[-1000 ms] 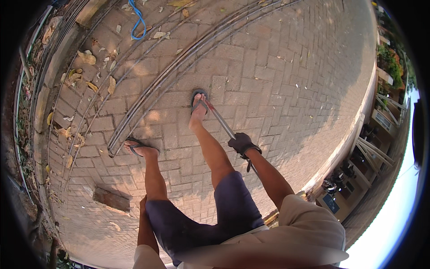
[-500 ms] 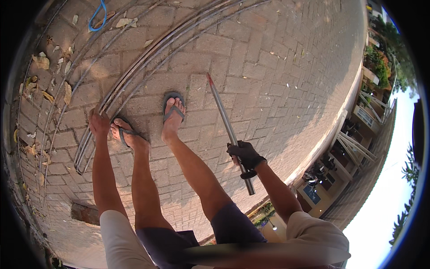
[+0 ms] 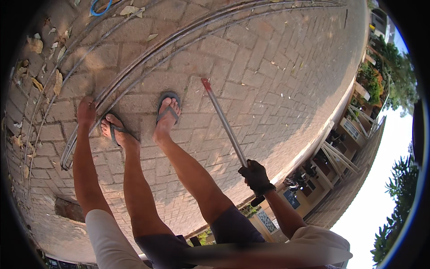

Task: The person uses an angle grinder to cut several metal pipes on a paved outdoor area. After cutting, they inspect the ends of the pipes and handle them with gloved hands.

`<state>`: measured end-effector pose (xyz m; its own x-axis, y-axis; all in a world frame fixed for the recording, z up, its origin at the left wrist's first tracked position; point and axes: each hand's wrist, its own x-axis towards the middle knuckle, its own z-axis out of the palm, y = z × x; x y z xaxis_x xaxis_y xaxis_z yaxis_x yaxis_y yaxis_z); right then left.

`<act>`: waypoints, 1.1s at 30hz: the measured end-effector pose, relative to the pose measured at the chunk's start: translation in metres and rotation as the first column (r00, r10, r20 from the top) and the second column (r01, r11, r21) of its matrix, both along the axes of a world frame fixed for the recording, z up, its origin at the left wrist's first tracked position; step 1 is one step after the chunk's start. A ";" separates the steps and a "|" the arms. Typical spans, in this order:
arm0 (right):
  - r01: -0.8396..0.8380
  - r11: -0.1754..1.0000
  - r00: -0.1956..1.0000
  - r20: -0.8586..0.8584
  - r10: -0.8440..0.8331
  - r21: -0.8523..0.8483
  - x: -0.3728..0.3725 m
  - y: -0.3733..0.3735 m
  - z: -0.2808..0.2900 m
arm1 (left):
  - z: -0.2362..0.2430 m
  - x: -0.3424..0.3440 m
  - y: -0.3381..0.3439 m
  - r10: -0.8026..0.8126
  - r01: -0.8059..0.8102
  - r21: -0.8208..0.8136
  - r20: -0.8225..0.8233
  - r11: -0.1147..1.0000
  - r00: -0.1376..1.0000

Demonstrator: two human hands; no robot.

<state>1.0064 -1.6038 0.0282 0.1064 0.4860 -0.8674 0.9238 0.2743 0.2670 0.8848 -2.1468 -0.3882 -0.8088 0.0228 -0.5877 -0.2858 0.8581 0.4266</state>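
Observation:
My right hand point(image 3: 254, 177), in a dark glove, is closed around the lower part of a metal pipe point(image 3: 226, 121). The pipe slants up and left to a red tip over the paving. On the left my bare left hand point(image 3: 86, 110) reaches down with curled fingers to a bundle of long, thin metal rods point(image 3: 134, 69) on the ground. Its fingertips are partly hidden, but it appears to grip the edge of the bundle. The rods bend round at their near end, just below this hand. My left foot point(image 3: 117, 127) stands beside them.
Further rods point(image 3: 74, 83) and dry leaves point(image 3: 58, 83) lie at left. A blue cord loop point(image 3: 99, 8) shows at the top. My right foot point(image 3: 169, 110), in a flip-flop, stands on brick paving point(image 3: 251, 89). A brick-edged hole point(image 3: 69, 209) is at lower left; buildings and parked motorbikes are at right.
My right hand has moved down and right, and more of the pipe shows above it. My left hand has shifted slightly up and left. The view has turned a little.

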 end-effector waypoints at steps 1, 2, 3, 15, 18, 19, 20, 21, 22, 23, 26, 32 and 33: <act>0.027 0.999 1.000 -0.005 -0.027 -0.026 -0.010 0.002 0.004 | -0.001 0.002 -0.007 0.050 -0.046 0.096 -0.036 0.994 0.998; 0.048 0.998 0.999 0.018 -0.047 -0.032 -0.018 0.004 0.008 | -0.003 0.004 -0.013 0.116 -0.116 0.176 0.007 0.978 0.993; -0.036 0.997 0.999 0.011 0.037 -0.075 -0.025 0.005 0.011 | -0.004 0.005 -0.017 0.188 -0.185 0.268 0.012 0.945 0.982; -0.118 0.988 0.963 -0.255 0.088 -0.103 -0.131 0.007 0.003 | -0.009 -0.009 -0.019 0.379 -0.459 0.388 0.268 0.800 0.886; -0.155 0.978 0.949 -0.296 0.109 -0.137 -0.162 0.005 -0.010 | -0.010 -0.016 -0.022 0.386 -0.474 0.405 0.283 0.782 0.878; -0.220 0.968 0.938 -0.299 0.176 -0.120 -0.171 0.004 -0.016 | -0.010 -0.017 -0.022 0.382 -0.468 0.401 0.278 0.788 0.881; -0.233 0.966 0.936 -0.293 0.193 -0.109 -0.179 0.004 -0.022 | -0.010 -0.017 -0.022 0.384 -0.484 0.398 0.308 0.779 0.871; -0.249 0.963 0.934 -0.286 0.212 -0.100 -0.185 0.003 -0.028 | -0.010 -0.017 -0.022 0.335 -0.397 0.365 0.225 0.842 0.915; -0.245 0.965 0.939 -0.270 0.212 -0.095 -0.191 0.002 -0.033 | -0.009 -0.016 -0.021 0.291 -0.335 0.328 0.175 0.883 0.940; -0.244 0.967 0.942 -0.254 0.219 -0.074 -0.197 0.001 -0.036 | -0.008 -0.015 -0.020 0.256 -0.285 0.290 0.132 0.914 0.957; -0.313 0.949 0.927 -0.236 0.293 -0.051 -0.215 0.000 -0.036 | -0.005 -0.011 -0.013 0.286 -0.307 0.265 0.117 0.914 0.951; -0.376 0.926 0.918 -0.146 0.370 -0.018 -0.238 -0.016 -0.023 | -0.006 -0.006 -0.003 0.271 -0.271 0.166 0.022 0.948 0.962; -0.356 0.933 0.926 -0.147 0.347 -0.042 -0.240 -0.021 -0.022 | -0.007 -0.005 -0.004 0.284 -0.286 0.162 0.036 0.944 0.958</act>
